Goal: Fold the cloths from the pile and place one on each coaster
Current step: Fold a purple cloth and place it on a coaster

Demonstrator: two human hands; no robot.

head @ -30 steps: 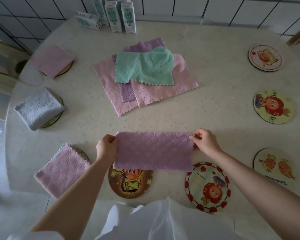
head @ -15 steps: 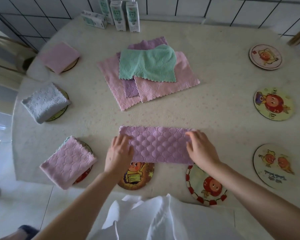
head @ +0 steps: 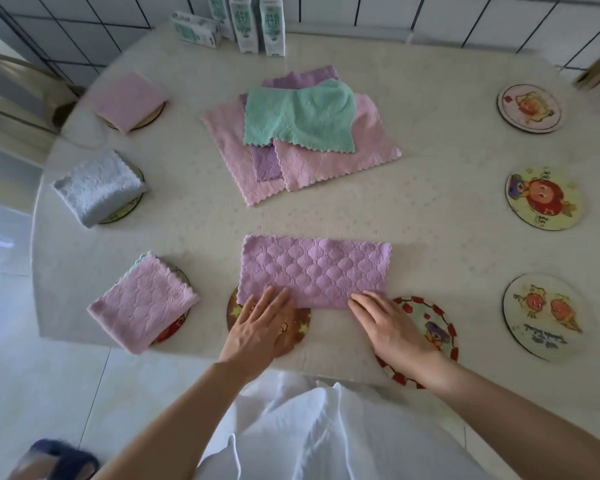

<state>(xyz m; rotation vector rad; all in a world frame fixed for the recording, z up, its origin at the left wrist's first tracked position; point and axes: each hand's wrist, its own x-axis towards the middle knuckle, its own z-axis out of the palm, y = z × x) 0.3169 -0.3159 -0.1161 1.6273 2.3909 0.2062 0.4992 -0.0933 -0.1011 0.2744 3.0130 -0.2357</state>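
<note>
Folding purple cloth (head: pixel 314 271), halved, flat near table edge | left hand (head: pixel 260 327), right hand (head: pixel 392 327): fingers straight, pressing near edge, gripping nothing | next likely: fold across, set on star coaster (head: pixel 300 332)

cloth pile (head: pixel 298 119) behind half-folded cloth (head: pixel 314 268) | cartons (head: pixel 244 26) behind cloth pile

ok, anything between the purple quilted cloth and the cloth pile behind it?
Nothing. The head view shows bare cream tablecloth between the purple quilted cloth and the pile of pink, purple and green cloths.
</note>
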